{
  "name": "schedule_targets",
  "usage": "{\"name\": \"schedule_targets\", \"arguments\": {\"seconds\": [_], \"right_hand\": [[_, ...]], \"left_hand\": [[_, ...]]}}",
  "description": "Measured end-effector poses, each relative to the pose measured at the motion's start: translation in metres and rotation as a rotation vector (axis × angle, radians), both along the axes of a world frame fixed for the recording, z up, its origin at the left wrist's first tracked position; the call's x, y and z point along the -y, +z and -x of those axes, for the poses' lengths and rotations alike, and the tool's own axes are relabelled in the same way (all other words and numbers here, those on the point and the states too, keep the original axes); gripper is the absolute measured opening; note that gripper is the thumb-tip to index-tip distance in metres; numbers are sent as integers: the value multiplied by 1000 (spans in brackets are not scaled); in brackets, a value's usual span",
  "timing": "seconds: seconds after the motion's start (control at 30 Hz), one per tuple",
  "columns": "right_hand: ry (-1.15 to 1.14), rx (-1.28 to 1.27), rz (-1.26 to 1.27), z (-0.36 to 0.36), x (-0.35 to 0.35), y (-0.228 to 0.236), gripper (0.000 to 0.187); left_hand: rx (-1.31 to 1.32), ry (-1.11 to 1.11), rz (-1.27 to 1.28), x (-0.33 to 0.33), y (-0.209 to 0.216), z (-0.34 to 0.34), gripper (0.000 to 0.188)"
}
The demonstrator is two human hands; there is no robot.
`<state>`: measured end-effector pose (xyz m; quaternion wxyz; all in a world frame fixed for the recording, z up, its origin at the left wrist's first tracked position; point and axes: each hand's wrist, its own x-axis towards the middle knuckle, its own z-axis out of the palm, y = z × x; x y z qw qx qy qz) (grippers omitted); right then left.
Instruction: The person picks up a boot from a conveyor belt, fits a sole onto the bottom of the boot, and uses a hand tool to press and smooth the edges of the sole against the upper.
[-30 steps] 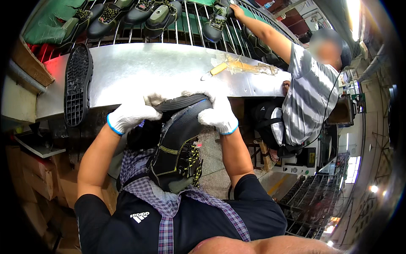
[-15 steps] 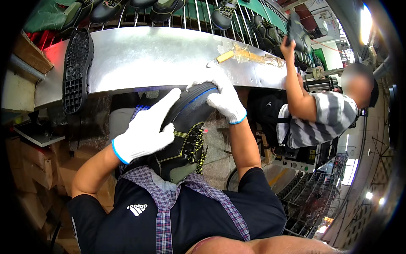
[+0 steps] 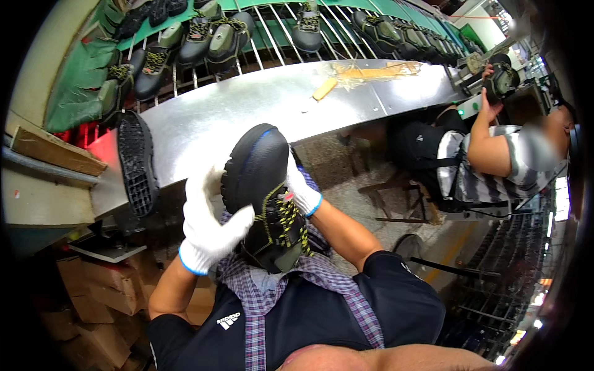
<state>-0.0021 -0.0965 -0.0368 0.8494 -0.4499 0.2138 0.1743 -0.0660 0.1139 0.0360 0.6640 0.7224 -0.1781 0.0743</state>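
A black work shoe [image 3: 263, 161] with yellow-and-black laces and a grey-green tongue is held up before my chest, toe pointing away. My left hand [image 3: 213, 222], in a white knitted glove, curves around the left side of its ridged sole, thumb in front near the laces. At the shoe's right side is my right hand [image 3: 302, 188], gloved alike; the shoe hides most of its fingers. Beyond the shoe runs a metal bench [image 3: 229, 99]. On its left end lies a black rubber sole [image 3: 137, 167], tread up, jutting over the near edge.
Several shoes [image 3: 307, 31] sit on a bar rack behind the bench. A yellow-handled tool [image 3: 323, 89] lies by brown tape [image 3: 377, 73]. Cardboard boxes [image 3: 111, 287] are stacked at lower left. On the right a seated co-worker [image 3: 489, 148] holds another shoe [image 3: 500, 79].
The shoe has turned more upright with its sole to the left. My right hand has moved from the toe down to its right side. The co-worker's shoe has moved right and lower.
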Motion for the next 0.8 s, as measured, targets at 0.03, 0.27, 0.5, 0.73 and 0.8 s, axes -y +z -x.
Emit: {"name": "schedule_targets", "arguments": {"seconds": [0.03, 0.27, 0.5, 0.73, 0.8], "right_hand": [[86, -50, -74, 4, -2, 38, 51], [582, 745, 1190, 27, 9, 100, 95], [334, 824, 1144, 53, 21, 40, 93], [264, 1009, 1426, -18, 52, -8, 43], [209, 1255, 1441, -26, 34, 13, 42]], "left_hand": [[42, 41, -93, -6, 10, -18, 92], [-178, 17, 55, -31, -66, -118, 42], [-146, 192, 22, -11, -124, -132, 40], [-348, 70, 101, -2, -80, -129, 50], [-88, 230, -186, -6, -110, -133, 49]]}}
